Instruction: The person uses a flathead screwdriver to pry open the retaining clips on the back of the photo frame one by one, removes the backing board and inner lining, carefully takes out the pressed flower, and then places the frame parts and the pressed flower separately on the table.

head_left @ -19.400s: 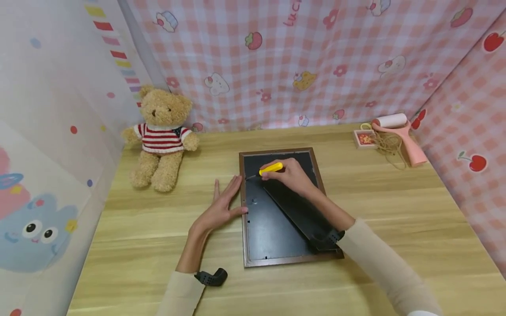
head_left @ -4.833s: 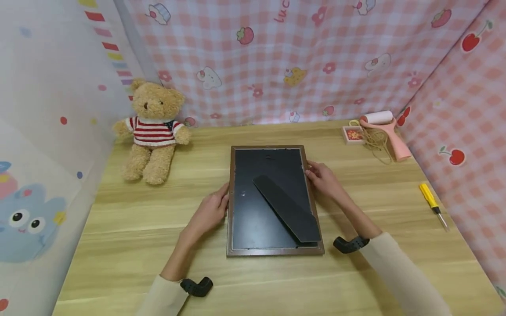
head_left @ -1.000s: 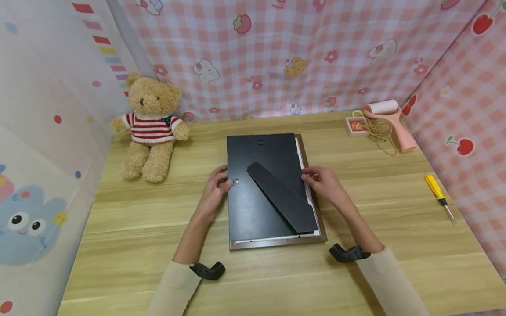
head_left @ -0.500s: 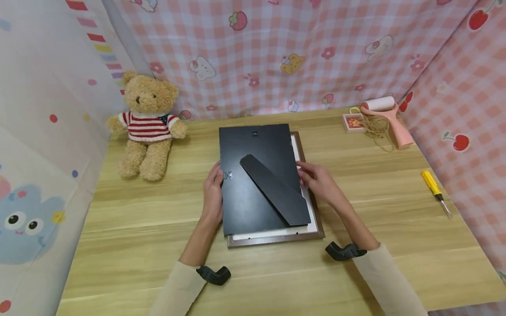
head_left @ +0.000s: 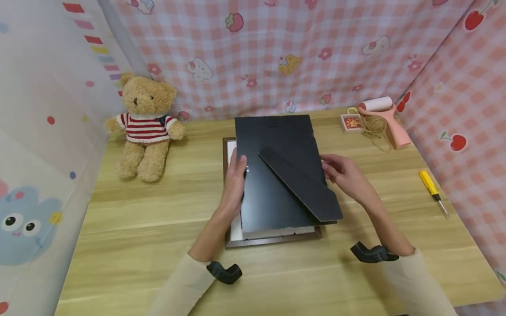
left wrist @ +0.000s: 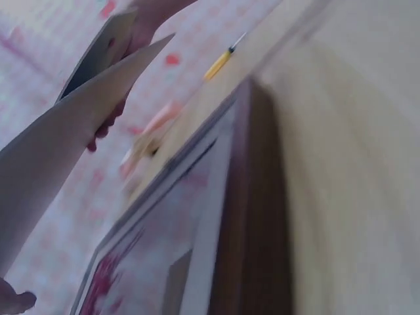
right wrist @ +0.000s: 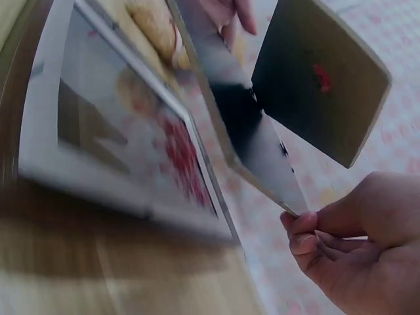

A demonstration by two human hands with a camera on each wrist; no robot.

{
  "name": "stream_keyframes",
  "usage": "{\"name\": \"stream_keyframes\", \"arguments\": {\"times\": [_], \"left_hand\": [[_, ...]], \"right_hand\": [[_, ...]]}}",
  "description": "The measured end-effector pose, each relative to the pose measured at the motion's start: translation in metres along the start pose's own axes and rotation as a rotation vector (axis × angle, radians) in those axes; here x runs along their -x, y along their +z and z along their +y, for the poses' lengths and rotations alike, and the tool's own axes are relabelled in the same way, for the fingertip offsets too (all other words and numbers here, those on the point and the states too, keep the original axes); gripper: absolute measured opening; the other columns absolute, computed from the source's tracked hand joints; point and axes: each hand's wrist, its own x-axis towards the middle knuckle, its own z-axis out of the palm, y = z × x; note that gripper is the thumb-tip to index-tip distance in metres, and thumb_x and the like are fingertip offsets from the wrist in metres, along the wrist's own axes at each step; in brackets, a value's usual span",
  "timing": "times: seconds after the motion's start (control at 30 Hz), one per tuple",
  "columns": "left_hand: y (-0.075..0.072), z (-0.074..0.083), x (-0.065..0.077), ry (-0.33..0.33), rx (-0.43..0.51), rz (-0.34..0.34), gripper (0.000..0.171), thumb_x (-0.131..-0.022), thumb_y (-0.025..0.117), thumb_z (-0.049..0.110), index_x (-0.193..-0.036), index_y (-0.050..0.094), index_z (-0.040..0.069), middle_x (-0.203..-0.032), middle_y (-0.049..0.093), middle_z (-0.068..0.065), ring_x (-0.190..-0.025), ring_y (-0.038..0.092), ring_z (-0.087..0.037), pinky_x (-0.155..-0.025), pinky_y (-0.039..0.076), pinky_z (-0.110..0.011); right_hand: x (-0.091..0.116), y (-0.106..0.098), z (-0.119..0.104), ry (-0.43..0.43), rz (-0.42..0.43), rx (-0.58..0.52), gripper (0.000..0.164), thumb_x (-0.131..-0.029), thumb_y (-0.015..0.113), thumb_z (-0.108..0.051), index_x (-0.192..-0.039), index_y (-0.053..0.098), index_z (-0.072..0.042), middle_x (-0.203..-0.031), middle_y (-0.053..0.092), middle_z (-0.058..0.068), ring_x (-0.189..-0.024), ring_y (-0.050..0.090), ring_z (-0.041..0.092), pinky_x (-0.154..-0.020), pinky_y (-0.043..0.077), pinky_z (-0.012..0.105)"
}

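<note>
A black backing board (head_left: 272, 131), with a slanted easel leg (head_left: 300, 186) on it, is raised above the brown picture frame (head_left: 272, 240). My left hand (head_left: 233, 182) grips the board's left edge, thumb on top. At the opposite edge my right hand (head_left: 348, 175) pinches the board between thumb and fingertips, as the right wrist view shows at the board's edge (right wrist: 230, 157). The wrist views show a gap between board and frame. Inside the frame lie a white border (right wrist: 85, 180) and shiny glass-like panel (right wrist: 105, 125) with blurred reflections.
A teddy bear (head_left: 146, 127) in a striped sweater sits at the back left. A yellow-handled screwdriver (head_left: 434, 193) lies at the right. Behind it are a pink lint roller (head_left: 395, 127), twine (head_left: 373, 127) and a small box (head_left: 351, 123), near the curtain (head_left: 253, 57).
The board has come up off the frame, shifting left and then right, with both hands on it. Much earlier the right hand held the screwdriver at the frame's edge; it later lay on the table.
</note>
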Motion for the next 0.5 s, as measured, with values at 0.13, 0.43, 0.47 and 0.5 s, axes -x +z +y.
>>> {"name": "stream_keyframes", "arguments": {"times": [0.13, 0.43, 0.47, 0.5], "left_hand": [[0.045, 0.001, 0.009, -0.022, -0.034, -0.055, 0.080, -0.117, 0.039, 0.053, -0.179, 0.002, 0.018, -0.187, -0.003, -0.005, -0.173, -0.003, -0.029, -0.140, 0.000, -0.054], [0.125, -0.009, 0.018, -0.082, -0.007, -0.138, 0.086, -0.117, 0.041, 0.051, -0.177, -0.008, 0.012, -0.186, -0.009, -0.009, -0.172, -0.002, -0.031, -0.140, 0.001, -0.052], [0.133, -0.007, 0.020, -0.100, -0.002, -0.142, 0.085, -0.118, 0.041, 0.048, -0.177, -0.009, 0.011, -0.186, -0.009, -0.010, -0.172, -0.002, -0.031, -0.140, 0.001, -0.052], [0.141, -0.008, 0.021, -0.105, -0.003, -0.148, 0.085, -0.118, 0.042, 0.046, -0.177, -0.009, 0.010, -0.186, -0.009, -0.011, -0.172, -0.001, -0.031, -0.140, 0.002, -0.052]], "right_hand": [[0.021, -0.028, 0.019, 0.028, 0.021, 0.128, 0.038, -0.113, 0.057, -0.006, -0.145, 0.061, 0.014, -0.090, 0.068, 0.015, -0.074, 0.059, 0.014, -0.063, 0.047, 0.023], [0.059, -0.080, 0.055, 0.116, 0.033, 0.295, 0.037, -0.110, 0.063, -0.006, -0.139, 0.063, 0.017, -0.095, 0.074, 0.017, -0.078, 0.062, 0.021, -0.063, 0.052, 0.021], [0.062, -0.085, 0.059, 0.121, 0.028, 0.312, 0.037, -0.109, 0.064, -0.006, -0.138, 0.063, 0.018, -0.096, 0.074, 0.019, -0.079, 0.063, 0.021, -0.064, 0.052, 0.021], [0.065, -0.090, 0.063, 0.125, 0.023, 0.329, 0.037, -0.109, 0.064, -0.005, -0.137, 0.063, 0.019, -0.097, 0.075, 0.022, -0.079, 0.064, 0.021, -0.063, 0.053, 0.020]]}}
